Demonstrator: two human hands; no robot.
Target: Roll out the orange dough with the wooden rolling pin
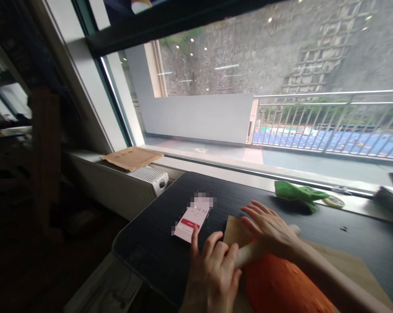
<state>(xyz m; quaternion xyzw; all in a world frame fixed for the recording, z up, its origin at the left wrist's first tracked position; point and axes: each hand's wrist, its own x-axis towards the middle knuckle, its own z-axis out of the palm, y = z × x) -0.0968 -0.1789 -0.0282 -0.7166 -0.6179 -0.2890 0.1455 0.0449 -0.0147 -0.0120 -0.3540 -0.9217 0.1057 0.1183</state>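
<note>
My left hand (pixel 214 271) is at the front of the dark table, its little finger stretched to the lower edge of a lit phone (pixel 189 230). Its other fingers are curled at the near end of a pale rolling pin (pixel 247 255), which they partly hide. Across the middle of the pin lies my right hand (pixel 270 226), palm down, fingers stretched and spread. The pin's far end shows beyond that hand. Under the pin and right forearm is a smooth orange slab (pixel 281 284), which looks like clay or dough. It rests on brown paper (pixel 343 261).
The dark table (pixel 144 243) stands against a large window. Along the sill side lie a crumpled green thing (pixel 296 193) and a yellowish ring, perhaps a tape roll (pixel 334 201). Small dark crumbs (pixel 344 228) are at right. A brown envelope (pixel 133 157) covers part of a white radiator (pixel 152 176).
</note>
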